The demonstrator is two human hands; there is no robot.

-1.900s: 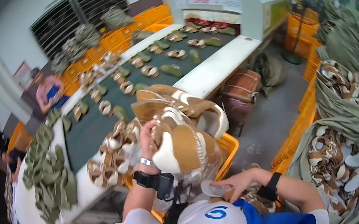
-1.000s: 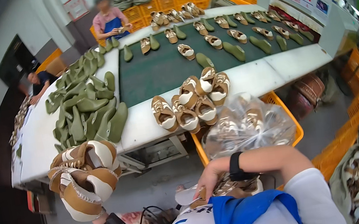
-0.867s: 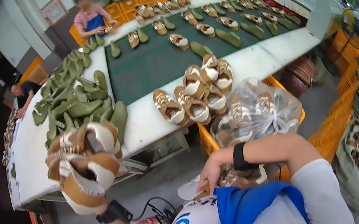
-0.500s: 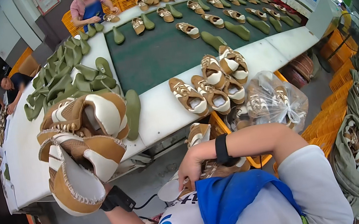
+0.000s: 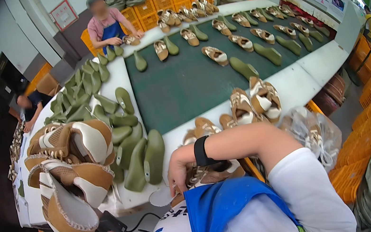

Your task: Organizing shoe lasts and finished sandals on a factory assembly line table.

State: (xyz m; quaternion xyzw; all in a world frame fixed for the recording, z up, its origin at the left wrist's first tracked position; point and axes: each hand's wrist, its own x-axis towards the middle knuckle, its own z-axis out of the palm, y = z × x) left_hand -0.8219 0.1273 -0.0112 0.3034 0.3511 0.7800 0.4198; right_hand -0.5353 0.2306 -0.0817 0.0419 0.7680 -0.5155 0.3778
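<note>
A bunch of brown-and-white shoe uppers (image 5: 71,166), with raw stitched edges and laces, is held up at the left. My left hand is mostly hidden behind them; only the wrist with a black device (image 5: 110,222) shows below. Bent across my front, my right hand (image 5: 177,172) has its fingers curled down on more brown-and-white shoe uppers (image 5: 218,174), pressed near my chest. A white oval insole-like piece (image 5: 160,197) sticks out beside its fingers. Green shoe lasts (image 5: 154,156) lie on the white tabletop just beyond the left bunch.
A green conveyor belt (image 5: 164,100) carries shoe uppers and lasts in rows. More uppers (image 5: 244,107) stand on its white near border (image 5: 286,81). A tied clear bag (image 5: 316,137) and orange crates (image 5: 352,158) are at right. Two people work across and at far left.
The view has shifted, so the table sits lower and farther right. Both hands keep their uppers; my right forearm now covers part of the shoes on the table's near border.
</note>
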